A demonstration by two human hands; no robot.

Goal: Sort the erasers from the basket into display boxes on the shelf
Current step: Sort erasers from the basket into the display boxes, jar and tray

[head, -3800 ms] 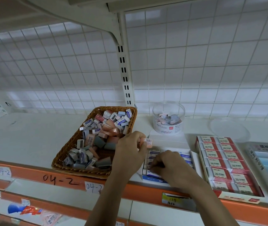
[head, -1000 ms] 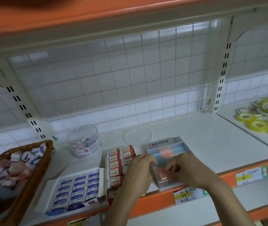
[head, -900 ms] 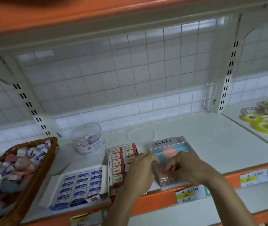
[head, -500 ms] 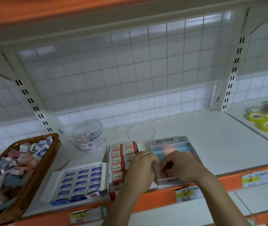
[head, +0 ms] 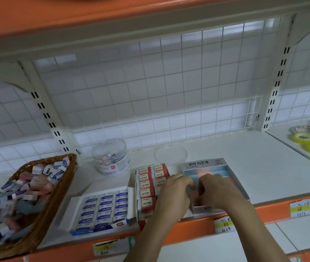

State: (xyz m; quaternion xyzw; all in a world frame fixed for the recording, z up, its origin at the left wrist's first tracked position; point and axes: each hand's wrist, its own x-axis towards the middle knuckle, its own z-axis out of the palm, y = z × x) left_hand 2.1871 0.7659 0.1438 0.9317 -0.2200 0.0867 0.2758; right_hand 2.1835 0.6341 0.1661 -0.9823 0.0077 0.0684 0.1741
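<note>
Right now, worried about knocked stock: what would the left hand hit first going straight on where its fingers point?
Likely the right hand, close ahead of the left hand over the grey display box; blur hides whether pastel erasers in the box come first.

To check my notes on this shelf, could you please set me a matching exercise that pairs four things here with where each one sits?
Things
1. wicker basket
2. clear round tub
3. tape rolls
4. silver display box

Places
A. far right, in the next bay
B. front edge, beneath the left hand and right hand
C. far left, heaped with loose erasers
D. at the back, near the grid wall

Pairs: 1-C, 2-D, 3-A, 4-B
</note>
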